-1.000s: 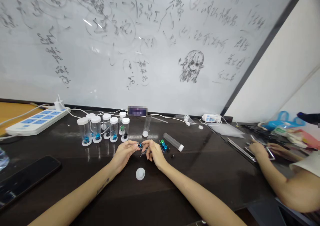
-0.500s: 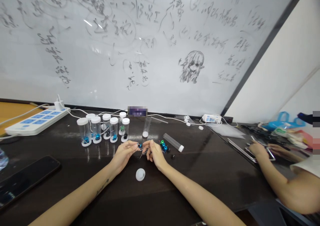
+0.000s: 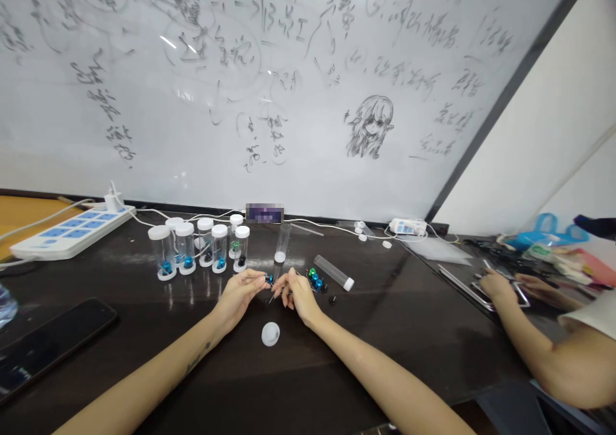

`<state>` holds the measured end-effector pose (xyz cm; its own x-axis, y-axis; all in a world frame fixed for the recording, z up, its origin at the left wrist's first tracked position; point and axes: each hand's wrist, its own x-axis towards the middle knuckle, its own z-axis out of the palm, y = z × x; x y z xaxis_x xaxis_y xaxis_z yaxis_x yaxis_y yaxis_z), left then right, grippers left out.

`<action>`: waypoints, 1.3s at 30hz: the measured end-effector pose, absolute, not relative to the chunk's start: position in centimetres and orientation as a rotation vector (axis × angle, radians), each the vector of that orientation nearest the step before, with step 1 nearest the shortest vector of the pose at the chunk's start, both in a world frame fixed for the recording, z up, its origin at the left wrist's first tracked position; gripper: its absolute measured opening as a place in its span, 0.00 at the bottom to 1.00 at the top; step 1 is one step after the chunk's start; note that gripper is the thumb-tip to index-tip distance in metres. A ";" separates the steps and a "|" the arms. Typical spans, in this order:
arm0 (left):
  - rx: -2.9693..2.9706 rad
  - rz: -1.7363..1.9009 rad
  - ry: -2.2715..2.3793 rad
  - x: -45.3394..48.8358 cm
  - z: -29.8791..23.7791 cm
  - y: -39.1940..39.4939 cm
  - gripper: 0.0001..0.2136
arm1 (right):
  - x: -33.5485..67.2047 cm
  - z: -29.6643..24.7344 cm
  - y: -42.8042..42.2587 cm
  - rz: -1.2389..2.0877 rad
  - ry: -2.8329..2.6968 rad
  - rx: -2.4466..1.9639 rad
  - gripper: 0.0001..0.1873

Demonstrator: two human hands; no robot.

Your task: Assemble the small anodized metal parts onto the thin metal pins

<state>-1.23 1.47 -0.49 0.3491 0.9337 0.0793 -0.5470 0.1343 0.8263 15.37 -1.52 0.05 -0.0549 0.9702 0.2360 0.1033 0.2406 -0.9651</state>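
Note:
My left hand (image 3: 240, 292) pinches a small blue metallic piece (image 3: 269, 279) with a dark part beside the fingertips. Facing it, my right hand (image 3: 296, 294) has curled fingers around a thin metal rod (image 3: 273, 298), whose tip points down to the left. The two hands are close together, just above the dark table. Below them lies a round white cap (image 3: 270, 334). Right of my right hand sits a cluster of small blue, green and black pieces (image 3: 316, 281), with a black piece (image 3: 332, 300) apart from it.
Several capped clear tubes (image 3: 219, 249) stand at left, small coloured pieces inside. An upright tube (image 3: 283, 242) and a lying tube (image 3: 332, 272) are beyond my hands. A power strip (image 3: 72, 233) and phone (image 3: 52, 345) lie left. A co-worker's arm (image 3: 529, 332) rests at right.
My right fingers have shifted slightly, and the gap between my hands looks a little clearer. My left hand still pinches the blue piece.

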 end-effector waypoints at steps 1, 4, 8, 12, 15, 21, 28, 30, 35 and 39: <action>0.896 1.147 0.528 -1.2 -0.5 1.5 0.07 | 15.4 0.1 -1.5 1.000 -1.427 -1.087 0.35; 0.901 1.150 0.512 -1.2 -0.6 1.6 0.07 | 15.4 0.1 -1.5 0.986 -1.389 -1.060 0.31; 0.916 1.148 0.510 -1.3 -0.7 1.6 0.06 | 15.3 0.2 -1.6 1.002 -1.402 -1.064 0.31; 0.912 1.153 0.517 -1.3 -0.7 1.6 0.06 | 15.4 0.2 -1.6 0.991 -1.407 -1.055 0.30; 0.916 1.145 0.503 -1.3 -0.6 1.5 0.06 | 15.4 0.3 -1.7 0.978 -1.462 -1.043 0.24; 0.993 1.129 0.513 -1.1 -0.2 1.1 0.06 | 15.3 0.5 -2.1 0.875 -1.682 -1.097 0.19; 1.061 1.154 0.545 -1.0 0.2 0.3 0.05 | 15.1 0.6 -2.8 0.819 -1.746 -1.115 0.19; 1.039 1.163 0.547 -1.0 0.2 0.2 0.06 | 15.1 0.6 -3.0 0.800 -1.737 -1.113 0.17; 1.078 1.126 0.586 -0.9 0.2 0.5 0.07 | 15.1 0.5 -3.1 0.866 -1.740 -1.082 0.16; 1.186 1.063 0.723 -0.5 0.3 0.3 0.06 | 15.3 0.4 -3.1 1.007 -1.699 -1.073 0.19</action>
<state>-0.49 0.32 0.35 0.3640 0.9281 0.0786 -0.2687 0.0239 0.9629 15.31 -3.08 0.42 -0.2556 0.9361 0.2418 0.2376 0.3032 -0.9228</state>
